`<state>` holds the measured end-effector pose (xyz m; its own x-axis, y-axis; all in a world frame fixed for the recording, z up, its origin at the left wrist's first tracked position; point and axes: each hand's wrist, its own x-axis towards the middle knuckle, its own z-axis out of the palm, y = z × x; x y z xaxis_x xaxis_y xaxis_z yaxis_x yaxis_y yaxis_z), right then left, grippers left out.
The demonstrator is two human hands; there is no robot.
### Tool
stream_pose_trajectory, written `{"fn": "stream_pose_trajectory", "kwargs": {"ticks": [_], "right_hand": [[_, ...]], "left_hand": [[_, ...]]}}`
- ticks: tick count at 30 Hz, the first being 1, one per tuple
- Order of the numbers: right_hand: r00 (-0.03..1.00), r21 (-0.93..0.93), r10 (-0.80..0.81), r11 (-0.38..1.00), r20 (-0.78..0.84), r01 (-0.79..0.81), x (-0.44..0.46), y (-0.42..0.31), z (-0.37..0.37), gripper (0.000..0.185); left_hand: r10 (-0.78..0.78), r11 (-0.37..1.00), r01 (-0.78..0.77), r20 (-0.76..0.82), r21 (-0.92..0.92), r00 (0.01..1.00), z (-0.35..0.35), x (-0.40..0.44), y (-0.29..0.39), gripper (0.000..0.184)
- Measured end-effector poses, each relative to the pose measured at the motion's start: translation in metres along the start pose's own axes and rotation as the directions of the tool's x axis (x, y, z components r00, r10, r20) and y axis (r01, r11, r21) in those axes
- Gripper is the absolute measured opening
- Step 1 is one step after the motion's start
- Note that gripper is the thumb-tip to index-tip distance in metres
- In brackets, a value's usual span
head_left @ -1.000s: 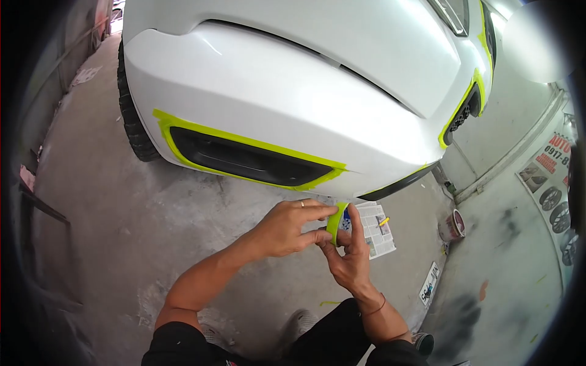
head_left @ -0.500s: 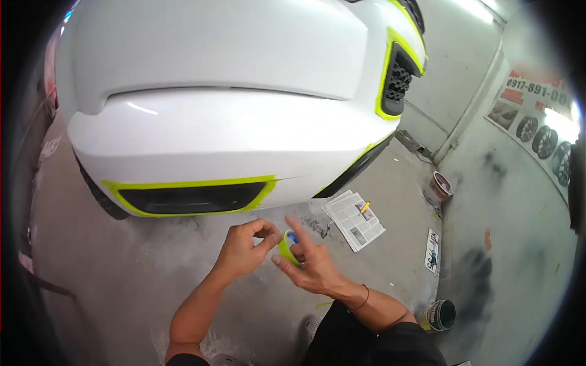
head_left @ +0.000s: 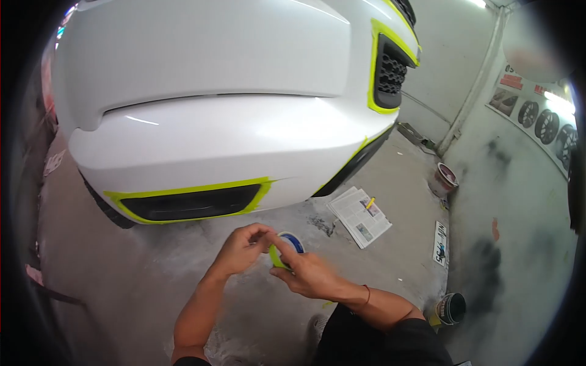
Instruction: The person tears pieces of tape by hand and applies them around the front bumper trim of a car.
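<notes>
My right hand [head_left: 308, 273] holds a roll of yellow-green tape [head_left: 278, 258] with a blue inner core, its fingers around the ring. Beside it, my left hand [head_left: 243, 247] has thumb and fingertips pinched together at the roll's left edge; whether a tape end lies between them is too small to tell. Beyond both hands is a white car bumper [head_left: 201, 143]. Yellow-green tape [head_left: 189, 190] frames its dark lower recess [head_left: 195, 203], and more tape surrounds the black honeycomb grille [head_left: 390, 73] at the right.
Folded newspaper [head_left: 360, 218] with a small yellow object on it lies on the floor, right of the hands. Along the right wall are a reddish bucket [head_left: 445, 177], a licence plate [head_left: 439, 243] and a dark can [head_left: 450, 310]. A car tyre [head_left: 104, 201] shows at left.
The view has swung right, so the car sits further left. Both hands have turned the roll, and my left hand has gone from spread on the roll to a pinch at its edge.
</notes>
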<state>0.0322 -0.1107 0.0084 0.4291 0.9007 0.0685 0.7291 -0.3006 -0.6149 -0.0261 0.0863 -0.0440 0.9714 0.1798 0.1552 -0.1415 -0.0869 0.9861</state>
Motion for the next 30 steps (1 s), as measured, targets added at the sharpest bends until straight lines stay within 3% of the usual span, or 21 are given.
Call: {"fn": "stream_pose_trajectory", "kwargs": {"ticks": [7, 11, 12, 14, 16, 18, 20, 23, 26, 30], "right_hand": [[0.998, 0.027, -0.028, 0.999, -0.056, 0.03, 0.004, 0.004, -0.001, 0.078], [0.993, 0.081, -0.055, 0.995, -0.108, 0.064, 0.007, 0.009, 0.002, 0.079], [0.983, 0.093, -0.079, 0.991, -0.163, 0.096, 0.007, 0.009, 0.007, 0.08], [0.992, 0.122, -0.044, 0.991, -0.122, 0.059, 0.004, 0.005, 0.004, 0.081], [0.997, 0.156, 0.001, 0.988, -0.072, 0.01, 0.004, 0.001, 0.0, 0.083], [0.99, 0.112, -0.082, 0.989, -0.119, 0.095, 0.004, 0.001, -0.001, 0.083], [0.992, 0.158, -0.038, 0.986, -0.122, 0.057, 0.004, -0.003, -0.003, 0.081], [0.992, 0.159, 0.017, 0.987, -0.127, 0.004, 0.004, -0.007, -0.007, 0.078], [0.98, 0.052, -0.075, 0.995, -0.182, 0.086, 0.002, -0.007, -0.007, 0.074], [0.969, 0.055, -0.146, 0.986, -0.199, 0.16, -0.006, -0.008, 0.0, 0.071]], "left_hand": [[-0.013, 0.989, 0.014, -0.011, 0.149, 1.0, -0.006, -0.005, 0.017, 0.016], [-0.011, 0.999, 0.012, -0.036, 0.049, 0.999, -0.001, -0.006, 0.015, 0.016], [0.008, 0.993, -0.001, -0.062, 0.119, 0.998, -0.001, -0.004, 0.014, 0.016], [0.002, 0.982, 0.014, -0.086, 0.186, 0.996, -0.001, -0.004, 0.016, 0.015], [0.15, 0.961, -0.103, -0.17, 0.256, 0.974, 0.001, -0.003, 0.018, 0.012], [0.096, 0.982, -0.062, -0.19, 0.179, 0.977, 0.001, -0.002, 0.014, 0.012], [0.063, 0.994, -0.042, -0.203, 0.106, 0.977, 0.003, -0.003, 0.01, 0.011], [0.107, 0.985, -0.069, -0.245, 0.159, 0.963, 0.008, -0.002, 0.011, 0.011], [0.191, 0.973, -0.144, -0.282, 0.18, 0.94, 0.011, 0.002, 0.003, 0.01], [0.173, 0.977, -0.148, -0.167, 0.151, 0.971, 0.009, 0.004, 0.0, 0.009]]}}
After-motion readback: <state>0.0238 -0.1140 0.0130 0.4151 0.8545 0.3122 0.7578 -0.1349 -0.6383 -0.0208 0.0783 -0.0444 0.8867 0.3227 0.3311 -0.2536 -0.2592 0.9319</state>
